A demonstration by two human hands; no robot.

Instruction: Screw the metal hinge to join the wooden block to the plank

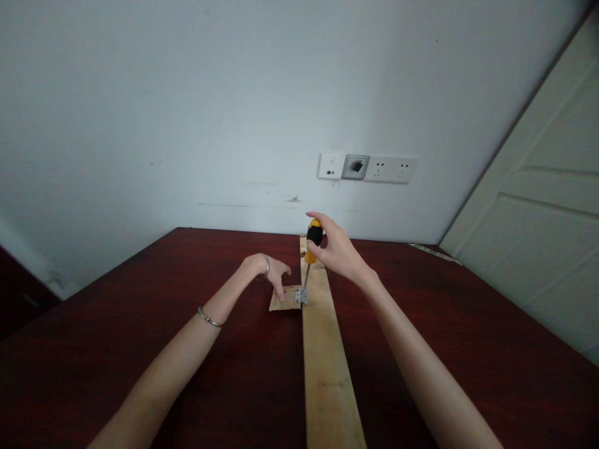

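My right hand (337, 251) is closed around the black-and-yellow handle of a screwdriver (312, 241), held upright. Its shaft points down onto a small metal hinge (301, 296) at the left edge of a long pale wooden plank (325, 362). The plank runs from the near edge of the dark red table (140, 324) towards the wall. My left hand (270, 272) presses fingers down on a small wooden block (285, 298) that lies against the plank beside the hinge. A ring and a bracelet show on the left hand and arm.
A white wall stands behind the table, with a row of sockets and switches (366, 168). A white door (538, 206) is at the right. A thin pale strip (433, 252) lies on the table's far right corner.
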